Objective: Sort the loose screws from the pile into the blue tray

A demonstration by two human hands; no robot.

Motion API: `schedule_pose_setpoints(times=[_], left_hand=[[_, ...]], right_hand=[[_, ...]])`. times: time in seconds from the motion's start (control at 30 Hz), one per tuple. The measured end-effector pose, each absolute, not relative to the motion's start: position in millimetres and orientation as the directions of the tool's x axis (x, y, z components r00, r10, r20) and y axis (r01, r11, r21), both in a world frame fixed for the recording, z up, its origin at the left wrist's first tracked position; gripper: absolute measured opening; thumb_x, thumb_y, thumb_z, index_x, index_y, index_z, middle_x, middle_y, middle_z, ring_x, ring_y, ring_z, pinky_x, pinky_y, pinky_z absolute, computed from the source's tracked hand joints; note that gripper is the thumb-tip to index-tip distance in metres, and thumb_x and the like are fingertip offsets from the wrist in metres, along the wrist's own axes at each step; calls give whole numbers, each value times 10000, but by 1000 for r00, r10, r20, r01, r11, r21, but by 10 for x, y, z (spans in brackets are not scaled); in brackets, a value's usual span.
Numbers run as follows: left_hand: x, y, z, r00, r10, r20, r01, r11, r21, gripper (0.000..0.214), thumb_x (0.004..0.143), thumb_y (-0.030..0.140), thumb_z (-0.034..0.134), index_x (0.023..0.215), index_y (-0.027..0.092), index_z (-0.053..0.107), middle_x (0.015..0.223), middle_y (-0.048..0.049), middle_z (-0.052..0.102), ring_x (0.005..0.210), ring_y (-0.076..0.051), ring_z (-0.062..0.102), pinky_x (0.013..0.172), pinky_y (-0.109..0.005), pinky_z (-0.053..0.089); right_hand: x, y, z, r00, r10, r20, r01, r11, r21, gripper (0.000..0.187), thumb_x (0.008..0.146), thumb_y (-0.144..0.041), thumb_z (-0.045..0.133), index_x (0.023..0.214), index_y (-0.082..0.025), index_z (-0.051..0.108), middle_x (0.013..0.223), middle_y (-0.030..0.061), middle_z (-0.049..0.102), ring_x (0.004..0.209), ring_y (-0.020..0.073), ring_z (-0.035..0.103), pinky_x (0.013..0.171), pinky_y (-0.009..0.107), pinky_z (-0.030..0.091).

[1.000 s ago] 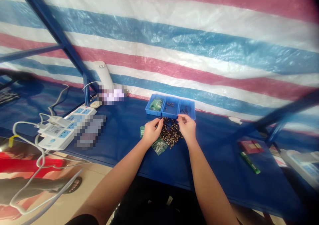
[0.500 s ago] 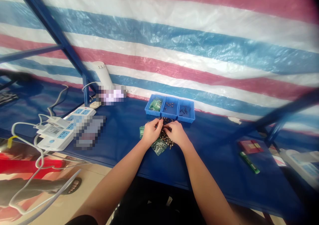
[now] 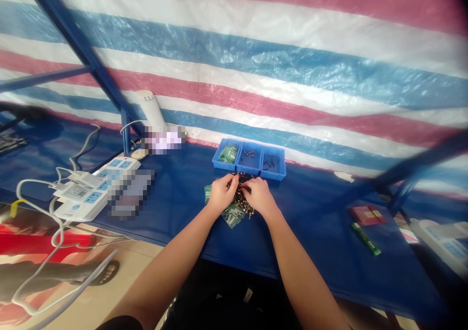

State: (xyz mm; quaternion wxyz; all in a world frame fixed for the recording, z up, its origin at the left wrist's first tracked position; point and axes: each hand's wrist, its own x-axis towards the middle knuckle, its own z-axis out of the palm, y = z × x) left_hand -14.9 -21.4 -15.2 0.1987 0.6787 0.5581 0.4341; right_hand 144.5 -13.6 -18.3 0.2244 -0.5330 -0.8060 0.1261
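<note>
Now the heap of small brass-and-dark metal screws (image 3: 244, 203) lies on the blue desk (image 3: 314, 218) between left hand (image 3: 221, 193) and right hand (image 3: 260, 196), the latter drawn in from the blue plastic bins (image 3: 248, 169); what either grip holds, I cannot tell.

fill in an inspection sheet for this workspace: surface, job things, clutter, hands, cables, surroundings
Surface: blue table, shiny.
Job's things: pile of screws, partly hidden by the hands; green packet beside it; three blue bins behind, left one holding green packets, the others a few small pieces.
Clutter: power strip at left; red box and green box at right.
Hands: left hand and right hand at the pile, fingers curled; grip unclear.
Cables: white cables loop past the table's edge.
Surroundings: striped sheet behind; another person's foot at lower left.
</note>
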Motion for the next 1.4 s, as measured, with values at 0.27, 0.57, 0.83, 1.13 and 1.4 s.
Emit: schedule_pose_setpoints(times=[0.27,0.57,0.83,1.13,1.4], left_hand=[[-146,-213,-148,3,931,366,587,-298,752,393,946,428,430,730,169,632,634,3,602,583,-117,526,579,-229,371],[-142,-219,-149,-4,929,370,577,-300,759,386,946,419,434,731,170,635,634,7,606,590,-114,533,577,-226,372],[-138,-222,-142,2,926,376,576,-309,757,375,949,423,431,747,177,629,649,8,615,592,-112,546,584,-225,394],[-138,-204,-186,28,918,395,546,-345,763,266,916,378,515,1035,200,673,685,7,635,612,-121,574,621,-226,446],[-130,-216,-173,66,913,403,526,-375,763,271,926,377,500,1005,200,690,860,-33,712,682,-139,616,640,-242,462]], right_hand=[[1449,-161,-140,-304,918,254,830,386,-402,100,847,-237,618,857,-235,717,857,57,722,871,242,560,765,354,365],[1452,-155,-130,-335,905,262,803,419,-423,119,821,-198,636,882,-239,729,857,47,733,859,237,572,777,353,401],[1435,-170,-121,-304,897,321,745,434,-506,242,828,-123,549,977,-232,705,892,50,712,888,228,595,833,350,438],[1401,-193,-55,-116,908,403,446,410,-796,192,876,-238,489,954,-214,663,938,49,683,744,165,637,709,285,523],[1352,-189,-40,-1,936,353,242,343,-908,176,857,-366,570,879,-206,640,864,46,702,772,179,664,741,302,542]])
